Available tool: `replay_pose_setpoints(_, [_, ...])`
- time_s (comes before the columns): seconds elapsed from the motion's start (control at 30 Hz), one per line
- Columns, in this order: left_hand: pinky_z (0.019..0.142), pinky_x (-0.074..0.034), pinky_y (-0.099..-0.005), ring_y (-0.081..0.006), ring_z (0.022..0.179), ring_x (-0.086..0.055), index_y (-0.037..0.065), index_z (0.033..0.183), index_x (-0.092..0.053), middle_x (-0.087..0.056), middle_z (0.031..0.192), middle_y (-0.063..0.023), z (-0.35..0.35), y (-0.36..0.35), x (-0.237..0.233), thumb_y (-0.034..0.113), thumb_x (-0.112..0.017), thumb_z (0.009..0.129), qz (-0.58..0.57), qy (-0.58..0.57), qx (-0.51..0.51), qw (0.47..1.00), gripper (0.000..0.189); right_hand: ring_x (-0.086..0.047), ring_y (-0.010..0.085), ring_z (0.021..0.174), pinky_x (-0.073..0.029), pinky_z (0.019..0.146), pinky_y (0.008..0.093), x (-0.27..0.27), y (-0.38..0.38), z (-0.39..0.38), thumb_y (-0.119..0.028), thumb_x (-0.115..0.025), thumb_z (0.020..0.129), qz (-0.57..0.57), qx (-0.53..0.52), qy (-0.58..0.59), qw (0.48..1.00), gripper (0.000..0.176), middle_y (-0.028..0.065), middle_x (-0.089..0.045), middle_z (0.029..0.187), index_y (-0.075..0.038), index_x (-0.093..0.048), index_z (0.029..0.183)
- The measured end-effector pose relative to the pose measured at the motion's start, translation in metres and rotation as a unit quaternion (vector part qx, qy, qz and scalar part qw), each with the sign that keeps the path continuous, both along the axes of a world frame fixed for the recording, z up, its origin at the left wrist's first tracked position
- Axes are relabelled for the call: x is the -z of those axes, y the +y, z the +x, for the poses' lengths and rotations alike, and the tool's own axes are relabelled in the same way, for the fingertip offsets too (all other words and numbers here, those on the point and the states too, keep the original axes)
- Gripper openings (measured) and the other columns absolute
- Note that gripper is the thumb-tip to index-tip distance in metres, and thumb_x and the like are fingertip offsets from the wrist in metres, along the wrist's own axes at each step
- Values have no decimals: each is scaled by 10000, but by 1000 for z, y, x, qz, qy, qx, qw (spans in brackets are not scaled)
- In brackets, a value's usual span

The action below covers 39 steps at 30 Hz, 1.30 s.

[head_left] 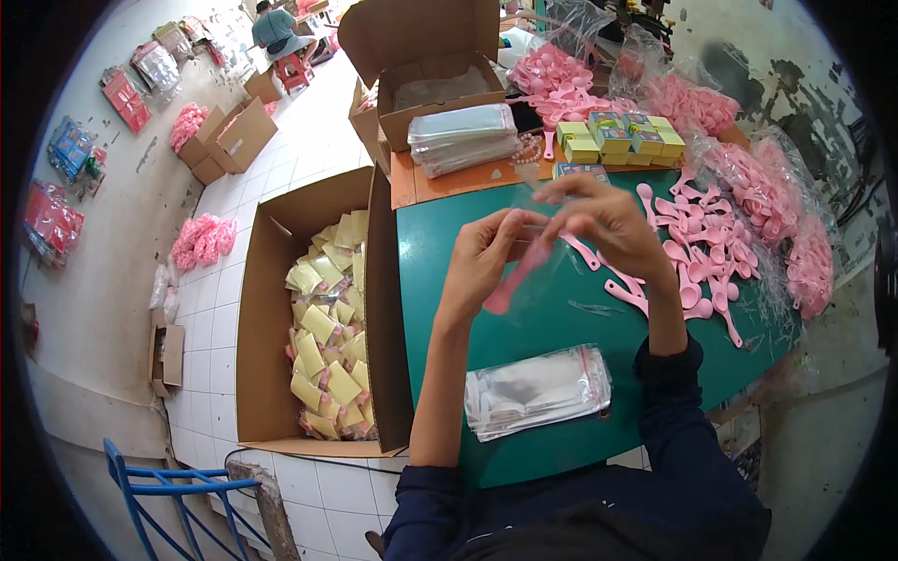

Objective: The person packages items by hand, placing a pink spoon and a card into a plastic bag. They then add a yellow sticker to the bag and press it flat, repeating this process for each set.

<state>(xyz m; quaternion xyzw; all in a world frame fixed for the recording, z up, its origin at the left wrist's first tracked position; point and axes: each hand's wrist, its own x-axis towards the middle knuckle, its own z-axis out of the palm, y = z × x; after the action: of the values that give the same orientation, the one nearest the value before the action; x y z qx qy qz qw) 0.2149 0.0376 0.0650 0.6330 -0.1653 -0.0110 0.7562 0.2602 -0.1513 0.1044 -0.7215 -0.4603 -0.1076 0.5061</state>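
Note:
Above the green table, my left hand pinches a clear plastic bag between thumb and fingers. Inside or just behind that bag hangs a pink plastic spoon, tilted, its lower end below my left fingers. My right hand is at the bag's upper part, fingers bent in against it and partly smeared by motion. A stack of flat clear bags lies on the table close to my body. Loose pink spoons are spread to the right of my right hand.
Left of the table stands a large open carton holding many packed yellow-card bags. At the back are small yellow card stacks, more clear bags, an open box and bagged spoons. A person sits far off.

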Motion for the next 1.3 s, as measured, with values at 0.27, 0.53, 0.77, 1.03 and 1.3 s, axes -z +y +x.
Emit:
replay_pose_setpoints(0.27, [750, -543, -298, -222, 843, -670, -31, 1071, -577, -660, 957, -157, -14, 21, -16, 299, -386, 985, -52, -10, -33, 998, 391, -597, 351, 941, -484, 701, 410, 113, -64, 189, -368, -576, 850, -316, 472, 119, 814, 409, 262, -582, 1066, 29, -630, 930])
replay_pose_setpoints(0.53, [716, -553, -289, -216, 811, -671, -32, 1067, -584, -655, 945, -161, -10, 37, -13, 283, -400, 983, -7, 74, -23, 997, 374, -620, 335, 742, -491, 693, 435, 132, -64, 167, -207, -705, 725, -171, 544, -18, 822, 266, 162, -627, 794, -13, -606, 877])
replay_pose_setpoints(0.77, [681, -555, -277, -210, 783, -669, -46, 1062, -586, -656, 902, -166, 1, 39, 5, 258, -411, 980, 55, 122, 15, 991, 361, -544, 63, 682, -432, 519, 190, 4, -26, 7, -53, -618, 837, 82, 91, 252, 960, 165, 11, -605, 859, -32, -552, 988])
replay_pose_setpoints(1.03, [689, -523, -276, -128, 745, -625, -66, 1038, -608, -663, 858, -125, 2, 28, 12, 260, -471, 956, 161, 52, 40, 985, 363, -540, 83, 671, -447, 578, 246, -4, -21, -13, -38, -626, 811, -115, 55, 179, 976, 122, 26, -593, 768, -7, -555, 905])
replay_pose_setpoints(1.3, [632, -469, -247, -81, 697, -566, 23, 1242, -531, -635, 779, -68, -4, 13, 7, 265, -549, 918, 295, -32, -38, 954, 405, -554, 334, 748, -446, 691, 401, 25, 2, -17, -136, -579, 826, -270, 96, -37, 957, 151, 175, -585, 814, 4, -530, 853])
